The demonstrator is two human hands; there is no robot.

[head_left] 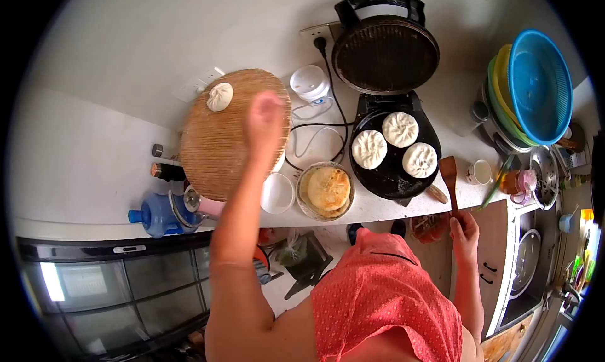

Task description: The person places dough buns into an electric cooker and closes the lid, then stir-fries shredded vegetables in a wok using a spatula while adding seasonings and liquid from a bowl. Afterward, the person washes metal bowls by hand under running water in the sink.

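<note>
My left hand (pixel 263 119), blurred by motion, is over a round woven-reed tray (pixel 220 144); its fingers are too smeared to read. Left of that hand, a pleated raw bun (pixel 220 97) lies near the tray's far edge. My right hand (pixel 465 233) grips the handle of a wooden spatula (pixel 448 173), whose blade points up beside the pan. On the black electric griddle (pixel 391 187), its lid (pixel 386 54) raised, sit three pleated buns (pixel 400 129), pale on top. A plate (pixel 306 201) close to the counter edge holds browned flat buns (pixel 329 189).
A white bowl (pixel 277 194) stands left of the plate, and a white lidded container (pixel 309 82) is behind it. A black cord (pixel 337 88) runs to the wall socket. Stacked colored baskets (pixel 541 88), a cup (pixel 479 172) and a jar (pixel 513 182) are at right. A blue water jug (pixel 159 215) is at left.
</note>
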